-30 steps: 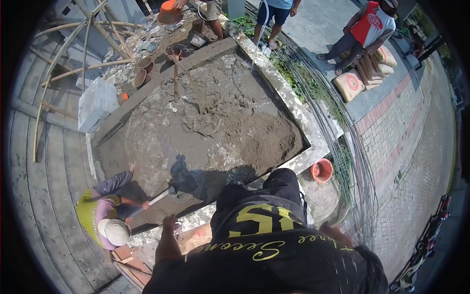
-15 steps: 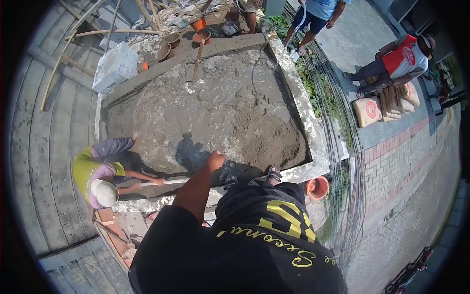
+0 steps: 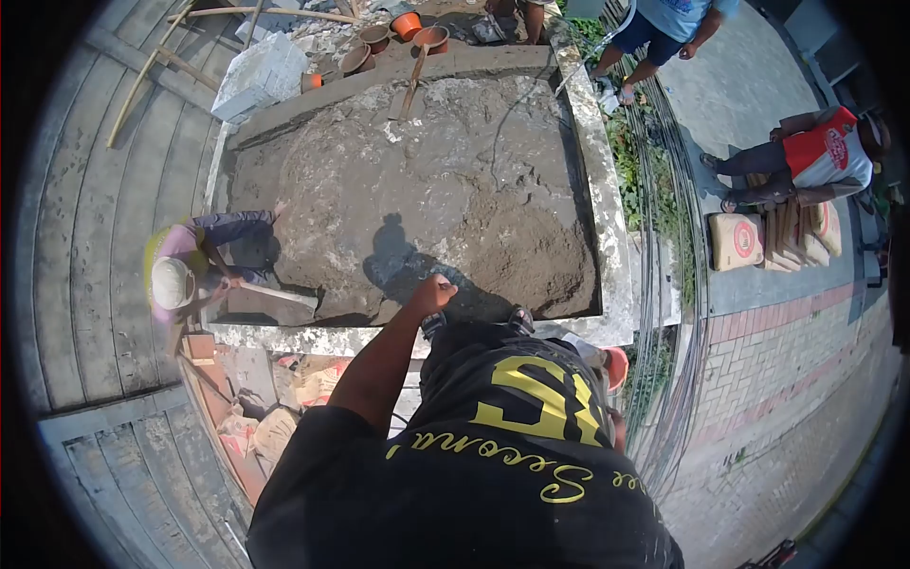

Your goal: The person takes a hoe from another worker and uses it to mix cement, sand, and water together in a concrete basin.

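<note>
My left hand [image 3: 434,289] is closed, held out in front of my body above the wet mortar [image 3: 455,171]. Whatever is inside its fingers, if anything, is hidden. Its arm comes out of my black short sleeve [image 3: 327,455]. My right hand does not show. Both my sandalled feet [image 3: 520,321] are at the near edge of the mortar trough. At the left, a co-worker in a pale cap [image 3: 173,283] bends over with both hands on a long pale-handled tool [image 3: 275,294], its far end at the mortar.
A whitish concrete rim [image 3: 607,180] borders the trough. A wooden-handled tool [image 3: 413,85] leans at the far side, near several buckets [image 3: 431,40]. Cables [image 3: 654,190] run along the right. Beyond them, a person in red and white [image 3: 825,152] stands by cement bags [image 3: 737,241].
The co-worker's tool has swung from lying along the near rim to pointing into the trough. My view has shifted; my left hand stays closed in front of me.
</note>
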{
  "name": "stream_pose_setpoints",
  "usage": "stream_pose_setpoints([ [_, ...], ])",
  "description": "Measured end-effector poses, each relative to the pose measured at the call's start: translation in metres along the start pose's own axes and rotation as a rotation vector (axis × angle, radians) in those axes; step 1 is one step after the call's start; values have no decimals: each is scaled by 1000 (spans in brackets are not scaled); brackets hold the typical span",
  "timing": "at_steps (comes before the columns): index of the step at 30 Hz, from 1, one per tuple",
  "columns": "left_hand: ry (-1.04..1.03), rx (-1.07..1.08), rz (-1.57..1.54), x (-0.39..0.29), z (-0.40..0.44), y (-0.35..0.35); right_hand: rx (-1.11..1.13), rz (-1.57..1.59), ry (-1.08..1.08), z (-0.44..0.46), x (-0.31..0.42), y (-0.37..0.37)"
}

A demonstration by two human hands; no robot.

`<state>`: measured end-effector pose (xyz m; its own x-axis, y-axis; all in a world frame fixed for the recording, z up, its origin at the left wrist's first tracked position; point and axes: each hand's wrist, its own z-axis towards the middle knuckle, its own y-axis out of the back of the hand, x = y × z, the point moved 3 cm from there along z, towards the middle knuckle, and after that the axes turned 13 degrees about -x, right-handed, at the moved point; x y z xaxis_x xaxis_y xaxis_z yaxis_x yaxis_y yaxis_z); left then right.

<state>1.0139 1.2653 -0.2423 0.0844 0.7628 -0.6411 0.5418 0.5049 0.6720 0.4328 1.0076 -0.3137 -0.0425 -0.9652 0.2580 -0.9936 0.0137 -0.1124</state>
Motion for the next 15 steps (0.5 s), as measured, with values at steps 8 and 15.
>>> stream_pose_setpoints([
  [8, 663, -205, -252, 111, -115, 50, 160, 9, -566, 16, 111, -88],
  [15, 905, -399, -478, 163, -219, 15, -52, -403, -524, 11, 150, -162],
])
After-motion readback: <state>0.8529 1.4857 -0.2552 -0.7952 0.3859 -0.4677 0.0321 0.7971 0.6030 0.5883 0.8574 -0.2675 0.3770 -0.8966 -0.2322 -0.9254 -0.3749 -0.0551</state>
